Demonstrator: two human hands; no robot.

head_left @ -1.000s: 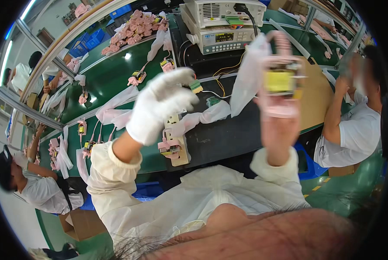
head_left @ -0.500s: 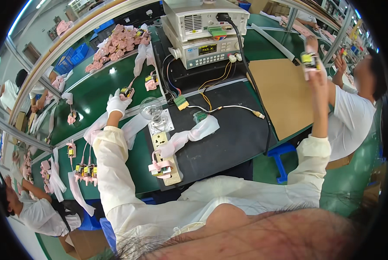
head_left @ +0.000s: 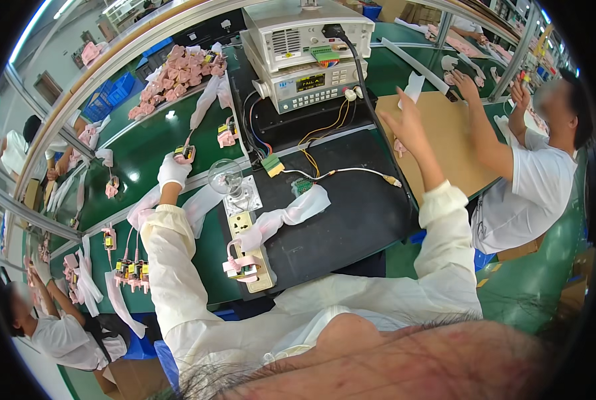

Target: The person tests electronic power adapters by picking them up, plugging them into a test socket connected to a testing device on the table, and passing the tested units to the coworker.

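Note:
My left hand [head_left: 173, 171], in a white glove, grips a pink plug adapter [head_left: 185, 155] with a yellow-and-black component on the green bench. Over the brown board, my bare right hand [head_left: 412, 131] has its thumb and a finger apart. A pink plug piece [head_left: 399, 148] shows below that hand and a white wrap [head_left: 412, 88] beyond it; the palm hides the part between. On the black mat, another pink adapter [head_left: 242, 268] sits on a power strip [head_left: 261, 275], its cord white-wrapped. A clear bulb [head_left: 225, 177] stands beside the strip.
Stacked test instruments [head_left: 311, 40] stand at the back, with a thick black cable [head_left: 364, 87] running forward. A pile of pink adapters [head_left: 178, 77] lies back left; several more hang near my left sleeve. A co-worker's hand [head_left: 468, 87] reaches over the brown board [head_left: 444, 160].
My right hand has swung left from beside the co-worker's hand to over the brown board, with pink and white pieces now beside it. My left hand and its adapter have shifted slightly nearer.

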